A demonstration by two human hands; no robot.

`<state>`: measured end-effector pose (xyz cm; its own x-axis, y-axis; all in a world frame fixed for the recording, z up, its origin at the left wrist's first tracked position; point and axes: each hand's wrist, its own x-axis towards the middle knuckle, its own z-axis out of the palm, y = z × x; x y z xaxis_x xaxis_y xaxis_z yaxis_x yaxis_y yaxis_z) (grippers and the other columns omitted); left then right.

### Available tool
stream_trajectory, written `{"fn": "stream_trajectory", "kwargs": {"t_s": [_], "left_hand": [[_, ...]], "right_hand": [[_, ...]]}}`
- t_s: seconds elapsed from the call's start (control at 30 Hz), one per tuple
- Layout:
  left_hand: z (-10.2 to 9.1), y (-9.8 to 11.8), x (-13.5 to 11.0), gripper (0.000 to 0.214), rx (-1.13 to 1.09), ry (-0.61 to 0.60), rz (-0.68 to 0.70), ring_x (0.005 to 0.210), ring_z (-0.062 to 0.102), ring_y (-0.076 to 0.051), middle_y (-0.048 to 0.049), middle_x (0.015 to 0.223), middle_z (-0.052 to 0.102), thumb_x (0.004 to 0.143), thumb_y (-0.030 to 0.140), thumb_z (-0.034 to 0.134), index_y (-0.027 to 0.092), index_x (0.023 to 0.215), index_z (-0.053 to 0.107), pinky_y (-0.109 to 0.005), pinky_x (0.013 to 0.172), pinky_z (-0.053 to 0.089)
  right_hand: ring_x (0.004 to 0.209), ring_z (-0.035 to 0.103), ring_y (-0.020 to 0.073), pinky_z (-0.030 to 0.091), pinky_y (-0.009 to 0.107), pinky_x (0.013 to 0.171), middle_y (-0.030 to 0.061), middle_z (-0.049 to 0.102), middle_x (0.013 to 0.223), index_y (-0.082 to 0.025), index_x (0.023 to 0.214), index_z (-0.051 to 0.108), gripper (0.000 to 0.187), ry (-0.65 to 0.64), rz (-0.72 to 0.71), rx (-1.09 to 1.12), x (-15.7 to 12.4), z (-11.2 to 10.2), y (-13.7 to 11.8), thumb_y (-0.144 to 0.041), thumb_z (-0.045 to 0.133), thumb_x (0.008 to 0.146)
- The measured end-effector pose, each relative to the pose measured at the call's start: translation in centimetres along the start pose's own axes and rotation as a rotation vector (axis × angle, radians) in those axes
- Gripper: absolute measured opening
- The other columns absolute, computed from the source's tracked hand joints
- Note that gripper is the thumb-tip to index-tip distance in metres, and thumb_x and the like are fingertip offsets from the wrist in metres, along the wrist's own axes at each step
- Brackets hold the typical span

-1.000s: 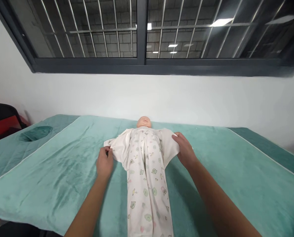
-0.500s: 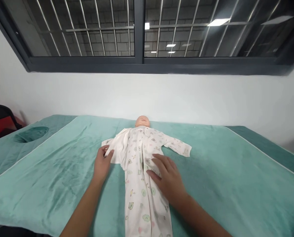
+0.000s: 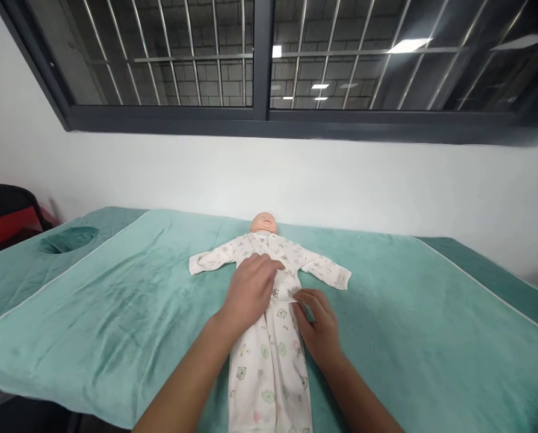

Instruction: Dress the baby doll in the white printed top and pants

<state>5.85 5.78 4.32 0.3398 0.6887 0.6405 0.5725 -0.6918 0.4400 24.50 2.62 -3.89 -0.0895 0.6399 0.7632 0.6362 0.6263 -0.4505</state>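
A baby doll [image 3: 263, 222] lies on its back on a teal towel [image 3: 115, 300], dressed in a white onesie [image 3: 269, 349] printed with small animals. Both sleeves are spread out sideways. My left hand [image 3: 251, 288] lies flat on the doll's belly with its fingers stretched out, holding nothing. My right hand [image 3: 318, 322] rests beside it at the garment's right edge, its fingers curled on the front flap of the onesie.
The towel covers a padded teal table [image 3: 499, 270] with a face hole [image 3: 68, 239] at the far left. A white wall and a barred window [image 3: 260, 54] stand behind. A dark red-and-black chair [image 3: 2, 216] stands at the left edge.
My left hand let go of the left flap and moved onto the doll's belly; that flap now lies closed over the front. My right hand slid back to the garment's right edge.
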Motion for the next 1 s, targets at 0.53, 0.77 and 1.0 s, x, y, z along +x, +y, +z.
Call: {"fn": "stream_trajectory", "kwargs": {"t_s": [0.53,0.77,1.0], "left_hand": [[1.2,-5.5,-10.4,0.031,0.024,0.143,-0.437,0.109,0.055,-0.022,-0.0067,0.117,0.058,0.089,0.017,0.044,0.023,0.118,0.053,-0.040,0.094,0.045],[0.9,-4.9,-10.8,0.013,-0.029,0.213,-0.444,0.090,0.058,-0.020,-0.0036,0.094,0.061,0.087,0.017,0.043,0.021,0.088,0.055,-0.035,0.082,0.046],[0.6,-4.2,-11.7,0.012,-0.178,0.106,-0.542,0.078,0.055,-0.017,-0.0001,0.082,0.057,0.080,0.012,0.044,0.021,0.081,0.051,-0.030,0.072,0.044]], "right_hand": [[0.069,0.053,0.0177,0.039,0.030,0.061,0.0001,0.056,0.078,-0.023,0.085,0.050,0.005,-0.324,0.506,-0.139,-0.4,-0.2,0.3,-0.020,0.046,0.083],[0.063,0.046,0.0143,0.031,0.026,0.058,-0.0024,0.046,0.069,-0.022,0.071,0.038,0.014,-0.445,0.341,-0.143,-0.9,-0.9,0.0,-0.016,0.046,0.081],[0.068,0.053,0.0161,0.033,0.027,0.060,0.0011,0.058,0.074,-0.021,0.072,0.049,0.018,-0.622,0.305,-0.192,-1.2,-1.7,-1.3,-0.016,0.040,0.088]]}}
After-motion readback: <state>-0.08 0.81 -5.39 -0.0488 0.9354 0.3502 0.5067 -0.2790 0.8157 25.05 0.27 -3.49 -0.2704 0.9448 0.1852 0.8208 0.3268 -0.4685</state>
